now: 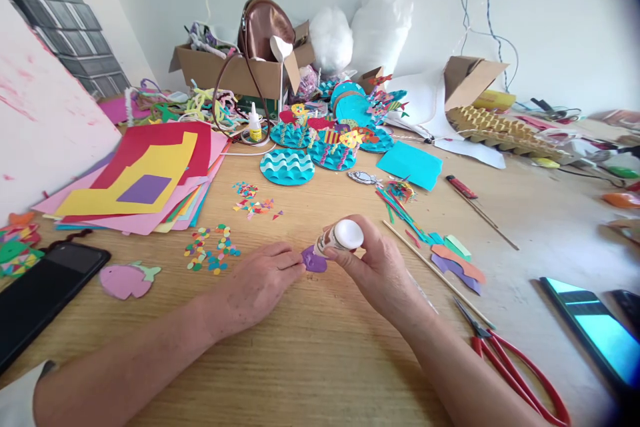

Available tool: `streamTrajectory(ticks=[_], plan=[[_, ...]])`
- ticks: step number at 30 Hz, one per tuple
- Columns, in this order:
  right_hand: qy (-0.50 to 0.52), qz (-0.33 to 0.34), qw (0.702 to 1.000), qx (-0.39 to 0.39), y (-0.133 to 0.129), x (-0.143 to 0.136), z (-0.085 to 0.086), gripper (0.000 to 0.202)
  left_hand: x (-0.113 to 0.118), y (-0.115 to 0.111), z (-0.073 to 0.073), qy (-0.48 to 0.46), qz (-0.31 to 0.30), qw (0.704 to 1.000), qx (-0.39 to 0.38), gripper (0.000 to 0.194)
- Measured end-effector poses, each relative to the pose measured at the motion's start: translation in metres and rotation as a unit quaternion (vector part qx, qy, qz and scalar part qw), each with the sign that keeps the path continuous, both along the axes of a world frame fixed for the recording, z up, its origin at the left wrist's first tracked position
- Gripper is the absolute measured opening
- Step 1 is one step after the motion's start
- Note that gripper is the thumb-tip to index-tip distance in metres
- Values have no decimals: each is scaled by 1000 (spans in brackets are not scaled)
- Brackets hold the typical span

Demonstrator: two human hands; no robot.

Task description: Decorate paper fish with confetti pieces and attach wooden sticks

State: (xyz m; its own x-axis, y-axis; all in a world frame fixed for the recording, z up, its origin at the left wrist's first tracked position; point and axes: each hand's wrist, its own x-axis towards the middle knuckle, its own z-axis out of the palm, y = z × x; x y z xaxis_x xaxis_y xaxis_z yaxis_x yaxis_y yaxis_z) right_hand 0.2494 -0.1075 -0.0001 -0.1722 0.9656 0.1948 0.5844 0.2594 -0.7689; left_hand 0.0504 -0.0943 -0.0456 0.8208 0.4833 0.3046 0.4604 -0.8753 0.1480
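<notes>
My right hand (pixel 376 265) is wrapped round a white glue bottle (pixel 349 234), tilted with its base toward me and its hidden tip down over a small purple paper shape (pixel 315 260). Wet-looking glue shines on that shape, which lies flat on the table. My left hand (pixel 257 280) rests on the table with its fingers together, the fingertips holding the shape's left edge. Round and scrap paper confetti (pixel 213 249) lies just beyond my left hand. A pink paper fish (pixel 129 280) with a green tail is farther left.
Red-handled scissors (pixel 517 363), a wooden stick (pixel 435 270) and paper strips (pixel 457 260) lie to the right. Coloured paper sheets (pixel 135 180) are stacked at left. Two phones (pixel 55 287) (pixel 593 330) flank the work area. Decorated blue discs (pixel 287 167) and a cardboard box (pixel 230 70) stand behind.
</notes>
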Motion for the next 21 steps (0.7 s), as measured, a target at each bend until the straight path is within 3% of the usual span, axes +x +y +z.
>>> streamTrajectory(ticks=[21], plan=[[19, 14, 1000, -6, 2, 0, -2, 16, 2, 0, 1, 0, 2, 1000, 7, 28]])
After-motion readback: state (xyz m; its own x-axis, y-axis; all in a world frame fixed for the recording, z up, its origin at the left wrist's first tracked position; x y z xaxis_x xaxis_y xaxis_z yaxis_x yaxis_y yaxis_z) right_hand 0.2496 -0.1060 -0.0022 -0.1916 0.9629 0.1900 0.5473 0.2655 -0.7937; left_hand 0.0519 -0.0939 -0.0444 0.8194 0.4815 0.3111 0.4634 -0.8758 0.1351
